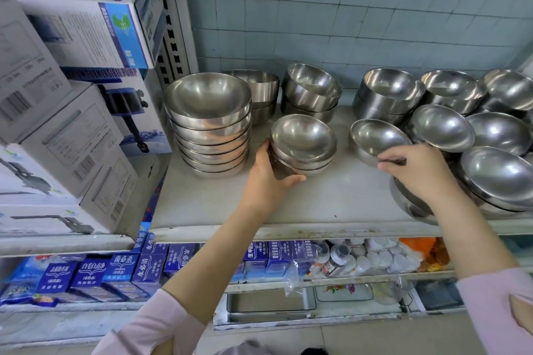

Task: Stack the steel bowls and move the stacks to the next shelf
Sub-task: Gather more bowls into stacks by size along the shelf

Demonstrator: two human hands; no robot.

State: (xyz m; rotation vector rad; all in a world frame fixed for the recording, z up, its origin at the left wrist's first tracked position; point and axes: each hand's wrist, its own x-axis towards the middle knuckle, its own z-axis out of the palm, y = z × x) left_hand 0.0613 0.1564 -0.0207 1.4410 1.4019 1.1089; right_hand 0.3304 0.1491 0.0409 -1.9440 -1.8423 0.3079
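Your left hand [269, 171] grips the short bowl stack [302, 138] | your right hand [416, 171] pinches a tilted bowl [375, 138] at the stack's 3 o'clock

Tall stack [212, 127] left, short stack [302, 147] beside it — loose bowls [473, 130] right.
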